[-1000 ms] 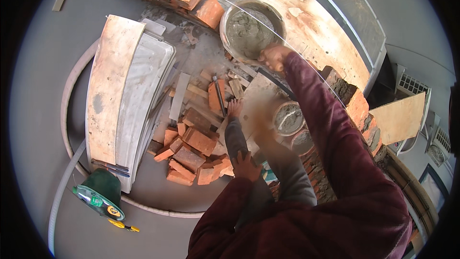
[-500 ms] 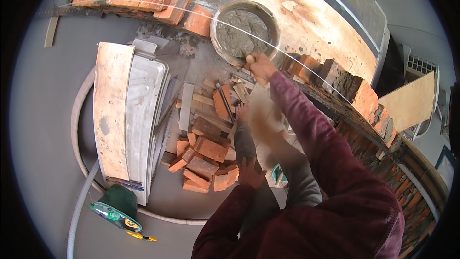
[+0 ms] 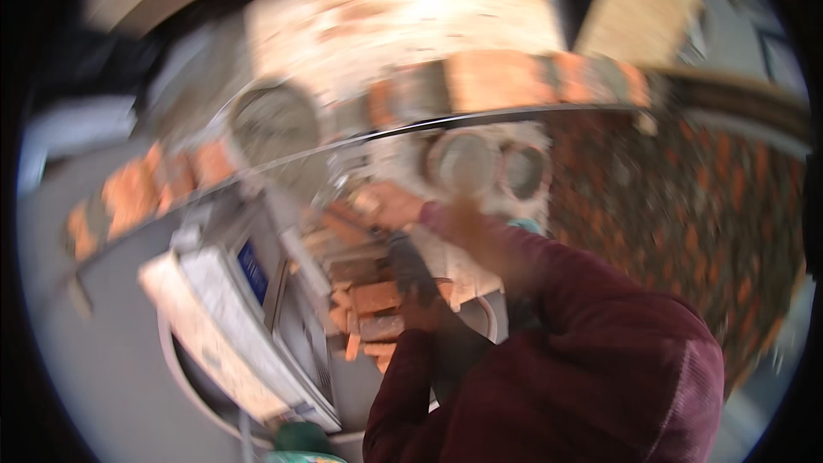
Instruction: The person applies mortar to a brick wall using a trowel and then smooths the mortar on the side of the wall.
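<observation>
Motion blur softens the whole head view. My right hand (image 3: 393,206), closed around a pale wooden handle (image 3: 367,202), is beyond my knee above the rubble; the tool looks like a trowel, its blade too smeared to make out. My left hand (image 3: 420,310) lies on my bent leg, fingers stretched over it, holding nothing. Past my right hand, to the left, a round tub of grey mortar (image 3: 279,124) stands beside the brick course (image 3: 497,81). A taut string (image 3: 377,135) crosses in front of the tub and along the bricks.
Loose bricks (image 3: 377,297) and wood scraps lie by my feet. Long boards and panels (image 3: 244,309) lean at the left, near a green helmet-like object (image 3: 302,437). Two round containers (image 3: 463,163) stand near the brick wall (image 3: 677,197). A plywood sheet (image 3: 403,13) lies beyond.
The view has swung to the right, so the tub and brick course sit further left. My right hand has drawn back from the tub toward my knee, still gripping the handle. My left hand stays on my leg.
</observation>
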### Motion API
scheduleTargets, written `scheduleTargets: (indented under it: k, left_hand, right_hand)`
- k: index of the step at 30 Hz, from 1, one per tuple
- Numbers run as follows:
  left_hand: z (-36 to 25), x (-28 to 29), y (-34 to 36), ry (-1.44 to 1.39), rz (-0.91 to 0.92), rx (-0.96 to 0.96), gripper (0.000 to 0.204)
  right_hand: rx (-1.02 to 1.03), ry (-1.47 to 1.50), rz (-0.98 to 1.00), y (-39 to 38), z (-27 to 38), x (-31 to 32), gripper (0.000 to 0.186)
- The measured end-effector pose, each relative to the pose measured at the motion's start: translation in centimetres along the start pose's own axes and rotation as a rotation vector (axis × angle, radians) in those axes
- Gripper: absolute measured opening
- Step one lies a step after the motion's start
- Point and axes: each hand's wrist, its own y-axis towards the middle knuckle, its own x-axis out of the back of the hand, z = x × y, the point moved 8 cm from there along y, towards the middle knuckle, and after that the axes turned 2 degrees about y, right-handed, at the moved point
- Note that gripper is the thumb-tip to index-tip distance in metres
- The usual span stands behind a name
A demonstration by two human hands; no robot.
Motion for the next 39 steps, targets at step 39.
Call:
scheduleTargets:
  k: [39]
  left_hand:
    - [-17.9, -8.2, -2.2, 0.193, 0.196, -0.177, 0.048]
  right_hand:
    - [-0.037, -0.771, -0.892, -54.8, -2.9, 57.4, 0.032]
